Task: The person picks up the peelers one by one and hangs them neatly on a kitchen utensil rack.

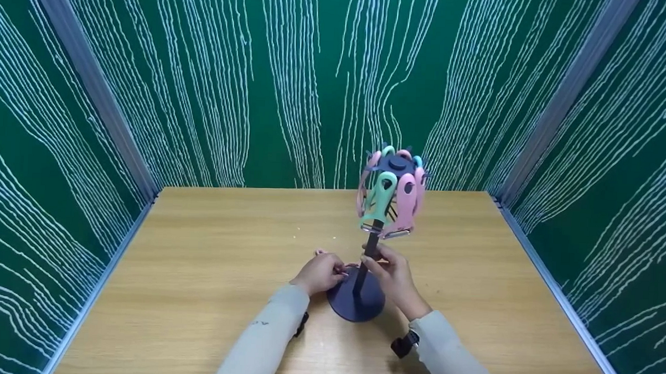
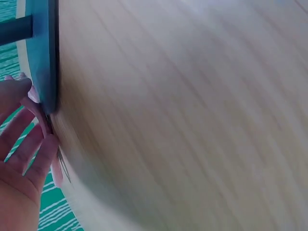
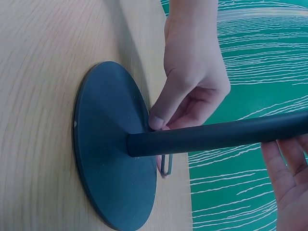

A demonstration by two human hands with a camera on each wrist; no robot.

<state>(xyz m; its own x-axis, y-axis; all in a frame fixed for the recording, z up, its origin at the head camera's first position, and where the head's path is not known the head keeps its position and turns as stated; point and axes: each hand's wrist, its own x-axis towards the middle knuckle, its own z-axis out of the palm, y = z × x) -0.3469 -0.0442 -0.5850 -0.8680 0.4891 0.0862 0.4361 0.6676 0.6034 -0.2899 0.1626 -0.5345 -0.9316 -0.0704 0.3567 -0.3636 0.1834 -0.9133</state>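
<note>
A dark rack with a round base (image 1: 356, 304) and a post (image 3: 207, 138) stands upright on the table. Around its top hang several peelers, among them a green peeler (image 1: 384, 194) and a pink peeler (image 1: 405, 203). My right hand (image 1: 399, 278) holds the post below them, thumb on one side and fingers on the other. At the far left edge of the base, my left hand (image 1: 320, 274) pinches another pink peeler (image 2: 57, 172) low over the table. The hand covers much of it, while its blade (image 3: 167, 164) shows past the post in the right wrist view.
The wooden table (image 1: 214, 249) has a few tiny white specks beyond the left hand. Green walls (image 1: 286, 86) with white lines enclose its back and sides, with metal posts (image 1: 563, 95) in the corners.
</note>
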